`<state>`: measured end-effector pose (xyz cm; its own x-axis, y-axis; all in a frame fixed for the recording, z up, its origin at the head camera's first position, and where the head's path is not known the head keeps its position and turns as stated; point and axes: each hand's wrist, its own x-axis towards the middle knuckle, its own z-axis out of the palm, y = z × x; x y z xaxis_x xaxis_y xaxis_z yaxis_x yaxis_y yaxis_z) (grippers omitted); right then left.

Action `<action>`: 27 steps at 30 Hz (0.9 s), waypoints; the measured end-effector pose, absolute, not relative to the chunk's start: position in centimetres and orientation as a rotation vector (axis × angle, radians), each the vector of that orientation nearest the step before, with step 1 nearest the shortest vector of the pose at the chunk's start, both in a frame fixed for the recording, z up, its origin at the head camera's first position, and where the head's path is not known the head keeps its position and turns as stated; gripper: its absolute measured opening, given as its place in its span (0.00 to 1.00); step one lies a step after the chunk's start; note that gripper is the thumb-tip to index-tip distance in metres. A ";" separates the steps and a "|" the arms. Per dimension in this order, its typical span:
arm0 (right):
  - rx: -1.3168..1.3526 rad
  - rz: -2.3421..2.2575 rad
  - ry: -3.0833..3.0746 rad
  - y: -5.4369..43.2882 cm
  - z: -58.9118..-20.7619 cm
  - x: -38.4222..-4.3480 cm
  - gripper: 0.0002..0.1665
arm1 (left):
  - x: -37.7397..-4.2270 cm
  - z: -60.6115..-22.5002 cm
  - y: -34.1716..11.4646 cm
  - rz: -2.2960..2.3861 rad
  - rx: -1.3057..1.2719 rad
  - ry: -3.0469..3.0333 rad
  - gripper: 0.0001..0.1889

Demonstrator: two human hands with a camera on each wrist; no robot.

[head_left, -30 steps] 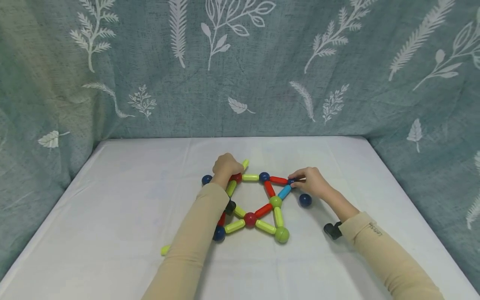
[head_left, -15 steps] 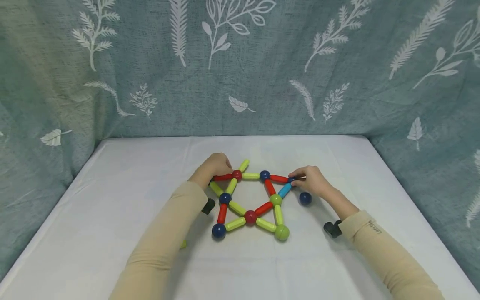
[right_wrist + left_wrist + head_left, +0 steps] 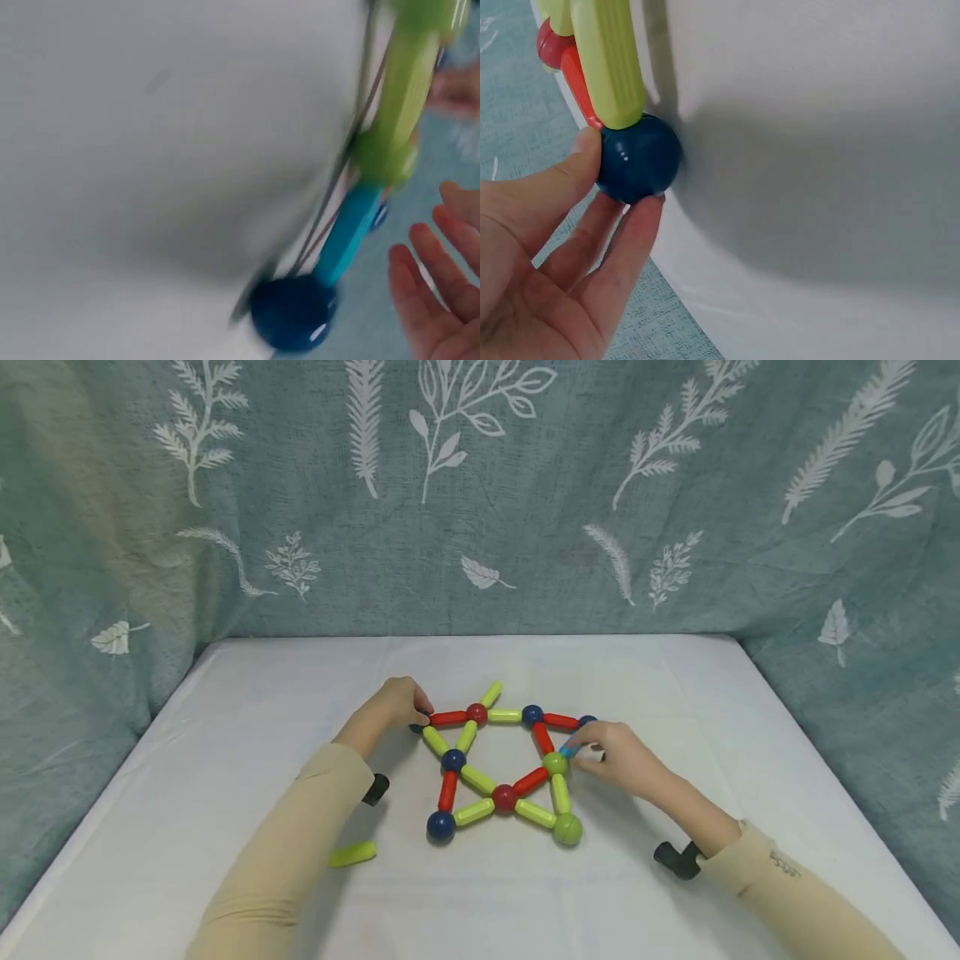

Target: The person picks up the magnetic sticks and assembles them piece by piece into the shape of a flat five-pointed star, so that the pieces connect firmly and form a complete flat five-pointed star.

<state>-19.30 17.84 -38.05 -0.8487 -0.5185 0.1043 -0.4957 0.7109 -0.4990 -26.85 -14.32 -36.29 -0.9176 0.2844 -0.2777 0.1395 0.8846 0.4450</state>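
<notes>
Magnetic rods and balls form a flat star-like frame on the white table. My left hand (image 3: 388,706) pinches a dark blue ball (image 3: 641,161) at the frame's far left corner, thumb on one side and fingertips on the other. A yellow-green rod (image 3: 609,67) and a red rod (image 3: 448,718) meet that ball. My right hand (image 3: 624,762) is beside a light blue rod (image 3: 349,232) on the right side. In the right wrist view its fingers are spread and apart from the rod, which joins a green ball (image 3: 382,159) and a dark blue ball (image 3: 294,311).
A loose yellow-green rod (image 3: 352,853) lies left of the frame, beside the left sleeve. Another yellow-green rod (image 3: 492,694) sticks out from the far red ball (image 3: 477,714). A green ball (image 3: 567,829) and a dark blue ball (image 3: 441,827) form the near corners.
My left hand has gone from the far red ball leftward to the corner's dark blue ball. My right hand has left the far right ball and come nearer, beside the light blue rod.
</notes>
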 end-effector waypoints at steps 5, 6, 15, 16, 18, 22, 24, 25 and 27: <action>-0.933 -0.791 2.720 15.8 -38.5 -15.9 0.10 | -26.3 -36.5 -15.5 0.643 0.248 2.716 0.10; -0.933 -0.795 2.698 15.5 -38.6 -15.5 0.10 | -26.1 -36.5 -15.7 0.643 0.240 2.714 0.10; -0.835 -0.787 2.745 15.2 -38.4 -15.4 0.07 | -22.9 -36.7 -17.3 0.581 0.315 2.771 0.09; -0.824 -0.775 2.757 15.3 -38.4 -15.7 0.06 | -22.3 -36.8 -17.6 0.588 0.323 2.783 0.09; -0.799 -0.753 2.784 15.4 -38.4 -16.2 0.06 | -21.0 -37.1 -18.1 0.607 0.344 2.800 0.09; -0.755 -0.739 2.816 16.0 -38.5 -17.6 0.06 | -18.6 -37.2 -18.6 0.650 0.379 2.790 0.10; -0.721 -0.743 2.811 16.2 -38.5 -18.3 0.06 | -17.5 -37.1 -18.4 0.650 0.412 2.788 0.10; -0.707 -0.743 2.802 16.4 -38.4 -18.7 0.06 | -17.1 -37.1 -18.3 0.643 0.431 2.790 0.10; -0.679 -0.747 2.784 16.5 -38.3 -19.3 0.06 | -16.4 -37.2 -17.9 0.640 0.456 2.791 0.10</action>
<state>-19.33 16.55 -38.31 -0.8793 -0.4732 -0.0540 -0.3827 0.7694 -0.5115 -16.38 -17.90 -37.16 -0.9221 0.3514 -0.1621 0.2457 0.8553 0.4562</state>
